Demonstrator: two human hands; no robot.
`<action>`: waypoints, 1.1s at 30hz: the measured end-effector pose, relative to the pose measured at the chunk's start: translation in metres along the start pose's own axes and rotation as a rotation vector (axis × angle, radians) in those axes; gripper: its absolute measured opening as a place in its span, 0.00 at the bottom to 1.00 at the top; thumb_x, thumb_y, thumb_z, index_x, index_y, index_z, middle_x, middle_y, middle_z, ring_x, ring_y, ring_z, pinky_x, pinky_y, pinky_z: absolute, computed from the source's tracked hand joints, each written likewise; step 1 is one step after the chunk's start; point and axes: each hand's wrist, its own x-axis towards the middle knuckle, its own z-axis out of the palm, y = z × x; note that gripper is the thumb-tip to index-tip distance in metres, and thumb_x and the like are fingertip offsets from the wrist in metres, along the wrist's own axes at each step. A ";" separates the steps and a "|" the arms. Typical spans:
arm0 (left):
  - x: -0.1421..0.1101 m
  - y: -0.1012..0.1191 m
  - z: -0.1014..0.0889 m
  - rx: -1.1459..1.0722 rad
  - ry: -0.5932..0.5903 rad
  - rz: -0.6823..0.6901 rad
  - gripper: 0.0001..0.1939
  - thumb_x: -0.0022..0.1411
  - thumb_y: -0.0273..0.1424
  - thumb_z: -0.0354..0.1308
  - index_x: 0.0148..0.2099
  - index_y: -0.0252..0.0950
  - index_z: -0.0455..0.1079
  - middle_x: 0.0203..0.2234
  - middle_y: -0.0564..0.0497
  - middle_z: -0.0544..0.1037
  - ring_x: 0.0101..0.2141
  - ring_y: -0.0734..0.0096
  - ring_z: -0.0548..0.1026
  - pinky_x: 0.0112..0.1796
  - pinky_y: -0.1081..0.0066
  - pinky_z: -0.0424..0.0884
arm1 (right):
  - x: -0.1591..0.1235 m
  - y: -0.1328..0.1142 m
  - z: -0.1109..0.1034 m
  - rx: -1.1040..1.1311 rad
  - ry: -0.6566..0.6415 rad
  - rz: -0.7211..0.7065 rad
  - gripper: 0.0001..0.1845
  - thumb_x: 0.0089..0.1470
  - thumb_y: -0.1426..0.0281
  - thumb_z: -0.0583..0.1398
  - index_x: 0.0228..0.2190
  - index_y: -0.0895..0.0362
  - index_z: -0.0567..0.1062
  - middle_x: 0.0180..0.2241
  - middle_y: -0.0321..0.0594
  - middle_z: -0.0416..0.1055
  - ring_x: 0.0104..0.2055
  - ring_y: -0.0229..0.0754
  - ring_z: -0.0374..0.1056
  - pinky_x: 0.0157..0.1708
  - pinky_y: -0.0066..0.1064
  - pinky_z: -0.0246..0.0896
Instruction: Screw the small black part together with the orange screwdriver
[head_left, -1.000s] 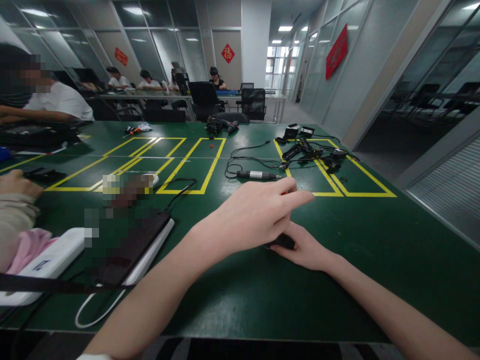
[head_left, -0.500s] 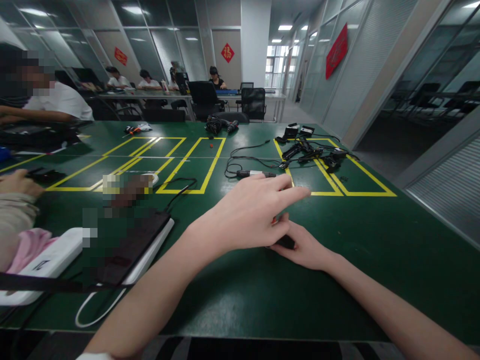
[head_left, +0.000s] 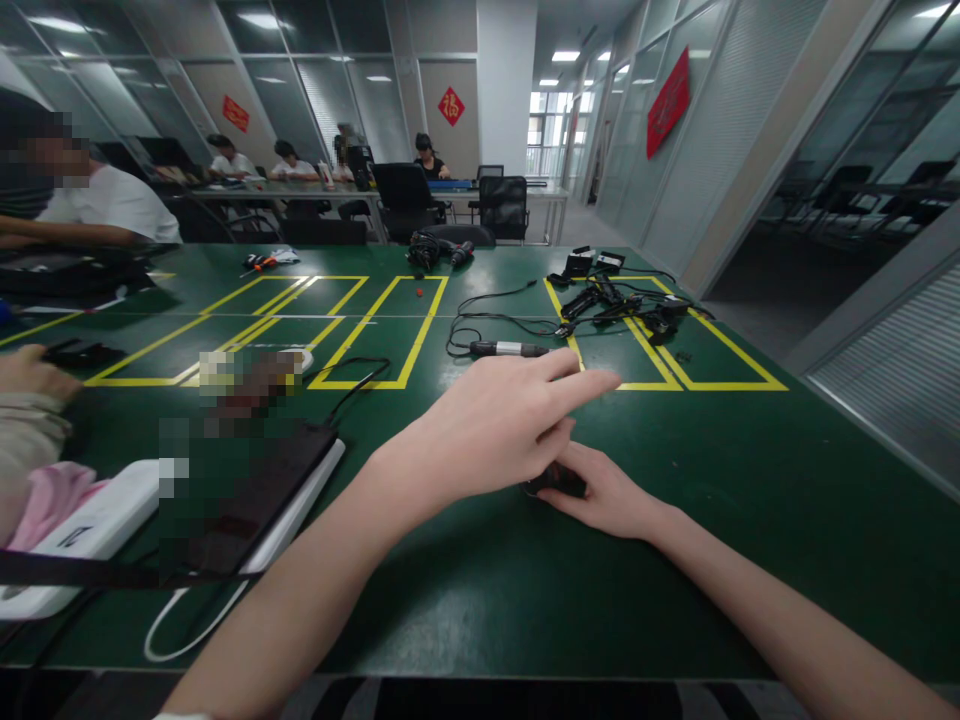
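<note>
Since half a second ago, a red patch between the fingers of the left hand (head_left: 502, 425) has gone from sight. Whether those bent fingers grip anything, I cannot tell. The right hand (head_left: 611, 492) is clamped on one black object (head_left: 561, 482) on the green table (head_left: 720, 560), visible end leftward, full long axis hidden. One corded pen-shaped tool (head_left: 504, 349) lies crosswise beyond, tip covered.

1. We are looking through one head-worn camera, from above and behind the left hand (head_left: 502, 422) and right hand (head_left: 619, 495).
2. We are facing forward and down, catching both hands near mid-view.
3. We are seeing them close up, the green table (head_left: 750, 475) around them, the white pillar (head_left: 506, 100) well beyond.
</note>
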 end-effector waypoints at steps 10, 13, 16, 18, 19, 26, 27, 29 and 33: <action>0.000 0.001 -0.002 0.021 -0.017 -0.008 0.26 0.68 0.27 0.53 0.67 0.41 0.64 0.47 0.48 0.77 0.43 0.65 0.77 0.39 0.69 0.71 | 0.000 0.001 0.000 0.000 0.001 -0.009 0.18 0.62 0.67 0.64 0.53 0.54 0.73 0.45 0.44 0.78 0.43 0.47 0.73 0.43 0.39 0.70; 0.000 0.001 -0.002 0.010 -0.023 0.007 0.28 0.66 0.24 0.53 0.67 0.40 0.65 0.46 0.48 0.77 0.43 0.64 0.77 0.41 0.68 0.71 | 0.001 0.000 0.000 -0.007 -0.003 -0.011 0.17 0.62 0.67 0.64 0.52 0.53 0.73 0.42 0.42 0.77 0.41 0.47 0.72 0.41 0.38 0.69; 0.000 0.000 -0.002 0.014 -0.017 -0.011 0.27 0.68 0.24 0.50 0.68 0.41 0.64 0.46 0.49 0.77 0.42 0.65 0.77 0.38 0.68 0.71 | 0.001 0.000 0.000 -0.010 -0.007 -0.016 0.17 0.62 0.67 0.64 0.53 0.53 0.73 0.43 0.43 0.77 0.42 0.47 0.72 0.42 0.39 0.69; -0.001 0.000 -0.002 0.010 -0.016 -0.012 0.27 0.68 0.26 0.52 0.67 0.41 0.64 0.46 0.49 0.77 0.42 0.65 0.77 0.38 0.68 0.71 | 0.001 0.000 0.000 -0.006 0.004 -0.022 0.18 0.62 0.67 0.64 0.53 0.53 0.73 0.44 0.43 0.77 0.42 0.48 0.73 0.42 0.39 0.69; -0.001 0.000 -0.002 0.006 -0.018 -0.004 0.27 0.68 0.26 0.53 0.67 0.41 0.65 0.46 0.49 0.77 0.42 0.65 0.77 0.39 0.68 0.71 | 0.001 0.000 0.000 -0.004 0.007 -0.024 0.18 0.62 0.67 0.64 0.53 0.53 0.73 0.44 0.43 0.77 0.42 0.48 0.73 0.42 0.40 0.69; 0.000 0.000 -0.002 0.015 -0.012 -0.010 0.27 0.67 0.24 0.51 0.67 0.41 0.64 0.47 0.48 0.77 0.41 0.67 0.77 0.38 0.70 0.71 | 0.001 -0.001 -0.001 0.001 -0.004 -0.013 0.19 0.62 0.67 0.64 0.54 0.53 0.73 0.44 0.43 0.77 0.42 0.47 0.73 0.42 0.40 0.69; 0.000 0.000 -0.002 0.018 -0.013 -0.002 0.28 0.67 0.25 0.52 0.67 0.41 0.63 0.47 0.48 0.77 0.42 0.66 0.77 0.39 0.69 0.71 | 0.001 -0.001 -0.001 0.003 -0.003 -0.014 0.19 0.62 0.67 0.64 0.54 0.53 0.73 0.44 0.43 0.77 0.42 0.47 0.73 0.42 0.39 0.69; 0.000 0.000 -0.003 0.022 -0.020 0.014 0.29 0.66 0.24 0.52 0.68 0.40 0.63 0.47 0.48 0.77 0.42 0.66 0.77 0.40 0.68 0.71 | 0.001 -0.001 -0.001 0.000 -0.002 -0.015 0.18 0.63 0.67 0.64 0.53 0.53 0.73 0.43 0.43 0.77 0.42 0.47 0.72 0.42 0.39 0.69; 0.000 0.000 -0.002 0.029 -0.016 -0.007 0.27 0.68 0.23 0.50 0.67 0.40 0.64 0.46 0.48 0.77 0.42 0.66 0.77 0.39 0.69 0.71 | 0.001 -0.001 -0.001 -0.006 -0.012 -0.012 0.18 0.62 0.67 0.64 0.53 0.53 0.73 0.44 0.43 0.77 0.42 0.47 0.72 0.42 0.39 0.69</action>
